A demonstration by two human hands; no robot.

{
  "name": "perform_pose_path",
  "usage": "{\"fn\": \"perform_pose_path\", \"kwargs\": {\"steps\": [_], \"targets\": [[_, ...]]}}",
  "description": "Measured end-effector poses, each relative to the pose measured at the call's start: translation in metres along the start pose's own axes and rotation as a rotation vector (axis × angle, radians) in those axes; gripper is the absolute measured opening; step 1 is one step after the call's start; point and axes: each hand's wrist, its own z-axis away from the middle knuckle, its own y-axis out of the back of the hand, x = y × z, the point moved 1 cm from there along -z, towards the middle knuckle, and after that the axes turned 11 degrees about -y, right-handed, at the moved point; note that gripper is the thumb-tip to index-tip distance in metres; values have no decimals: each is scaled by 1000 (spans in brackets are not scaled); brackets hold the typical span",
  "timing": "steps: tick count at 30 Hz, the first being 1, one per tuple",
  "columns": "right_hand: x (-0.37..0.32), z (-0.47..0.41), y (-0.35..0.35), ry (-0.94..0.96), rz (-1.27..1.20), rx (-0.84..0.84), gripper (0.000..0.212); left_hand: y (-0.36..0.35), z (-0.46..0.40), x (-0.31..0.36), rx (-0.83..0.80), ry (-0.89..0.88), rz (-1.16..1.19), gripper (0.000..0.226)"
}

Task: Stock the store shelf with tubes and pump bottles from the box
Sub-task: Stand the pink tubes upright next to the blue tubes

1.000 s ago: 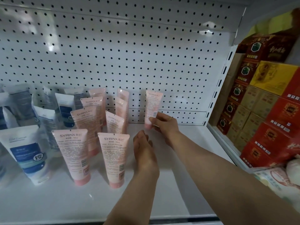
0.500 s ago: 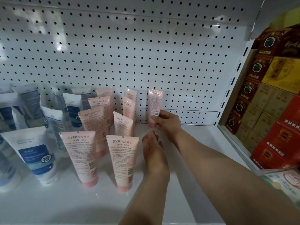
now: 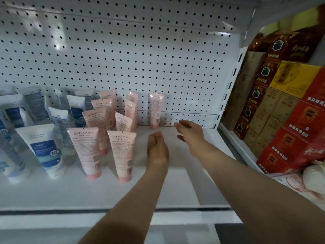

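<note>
Both hands are seen over the shelf [image 3: 175,191], and nothing is held in either. The right hand [image 3: 190,132] is spread open, just to the right of the lone pink tube [image 3: 155,110], not touching it. That tube is stood upright on its cap against the pegboard [image 3: 158,59]. The left hand [image 3: 157,148] is loosely open, nearer the front. The right hand is judged closer. More pink tubes [image 3: 121,152] are lined up left. No box is seen.

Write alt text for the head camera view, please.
Two bare, empty hands, left hand and right hand, hover over a white metal shelf beside upright pink plastic tubes, one lone pink tube standing against the white pegboard.
</note>
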Motion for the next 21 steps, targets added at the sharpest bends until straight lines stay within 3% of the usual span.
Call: {"fn": "perform_pose_path", "kwargs": {"steps": [4,8,12,16,21], "targets": [[-5,45,60,-70,-4,55,37,-7,45,20,-5,16,8,12],[-8,94,116,-99,-63,64,34,-22,109,28,-55,64,-43,28],[-2,143,164,-76,-40,96,36,-41,167,34,-100,62,18,26],[13,188,199,-101,-28,157,24,-56,219,24,-131,71,110,26],[45,225,238,-147,11,179,30,-67,263,-12,-203,109,102,25]]}}
